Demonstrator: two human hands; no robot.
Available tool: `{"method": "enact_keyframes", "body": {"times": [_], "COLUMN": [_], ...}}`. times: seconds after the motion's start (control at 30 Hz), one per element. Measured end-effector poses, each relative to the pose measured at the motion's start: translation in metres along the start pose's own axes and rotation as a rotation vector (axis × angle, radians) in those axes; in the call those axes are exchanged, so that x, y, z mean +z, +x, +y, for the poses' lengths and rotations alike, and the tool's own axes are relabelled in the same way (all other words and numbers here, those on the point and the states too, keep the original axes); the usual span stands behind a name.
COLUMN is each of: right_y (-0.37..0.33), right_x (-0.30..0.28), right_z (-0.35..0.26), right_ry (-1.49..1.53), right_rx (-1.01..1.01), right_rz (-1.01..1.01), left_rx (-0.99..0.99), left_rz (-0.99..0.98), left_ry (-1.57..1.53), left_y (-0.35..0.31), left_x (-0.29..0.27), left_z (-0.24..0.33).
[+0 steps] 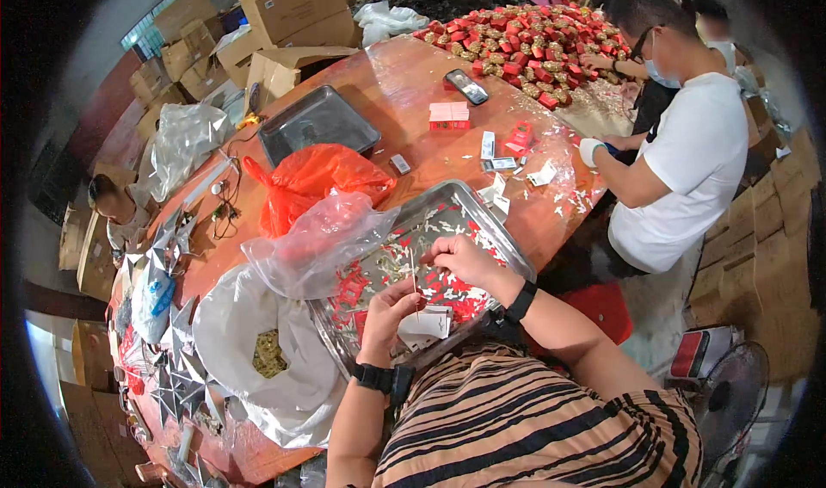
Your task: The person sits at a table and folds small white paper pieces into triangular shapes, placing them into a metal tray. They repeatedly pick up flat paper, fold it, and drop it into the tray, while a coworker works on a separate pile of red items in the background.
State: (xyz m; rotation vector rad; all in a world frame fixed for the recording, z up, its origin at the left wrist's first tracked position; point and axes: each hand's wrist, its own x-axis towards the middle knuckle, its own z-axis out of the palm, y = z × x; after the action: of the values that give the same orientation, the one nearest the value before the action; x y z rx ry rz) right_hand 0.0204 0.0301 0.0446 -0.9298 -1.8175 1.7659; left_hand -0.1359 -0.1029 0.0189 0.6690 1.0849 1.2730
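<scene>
**Thin stick (413,273) pinched over metal tray (494,216)**

From afar, I see the left hand (391,313) pinching the stick upright, probably so the right hand (460,259) can reach its upper end. The right grip's fingertips nearly meet; I cannot tell whether they hold anything. The tray beneath likely keeps the small pieces (349,287) gathered.

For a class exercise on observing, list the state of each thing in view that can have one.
Left hand: pinching the thin stick
Thin stick: held, straight
Right hand: curled, grip unclear
Metal tray: strewn with red and white pieces
White sack: open, yellowish material inside
Red bag: crumpled
Clear bag: crumpled
Dark tray: lying flat
Fan: cannot tell if running
</scene>
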Motion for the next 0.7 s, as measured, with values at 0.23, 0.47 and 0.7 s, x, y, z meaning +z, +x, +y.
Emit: {"method": "enact_keyframes", "body": {"times": [0.23, 0.47, 0.7], "right_y": [-0.016, -0.027, -0.028], "right_x": [0.018, 0.022, 0.015], "right_z": [0.004, 0.018, 0.060], "right_ry": [-0.177, -0.186, -0.577], "right_rx": [-0.113, 0.119, -0.278], "right_rz": [0.144, 0.116, 0.278], "left_rx": [0.014, -0.013, 0.021], "left_rz": [-0.032, -0.112, 0.095], "left_ry": [0.042, 0.100, 0.264], "left_y": [0.003, -0.005, 0.000], "left_x": [0.006, -0.006, -0.009], "left_z": [-0.001, -0.011, -0.022]}}
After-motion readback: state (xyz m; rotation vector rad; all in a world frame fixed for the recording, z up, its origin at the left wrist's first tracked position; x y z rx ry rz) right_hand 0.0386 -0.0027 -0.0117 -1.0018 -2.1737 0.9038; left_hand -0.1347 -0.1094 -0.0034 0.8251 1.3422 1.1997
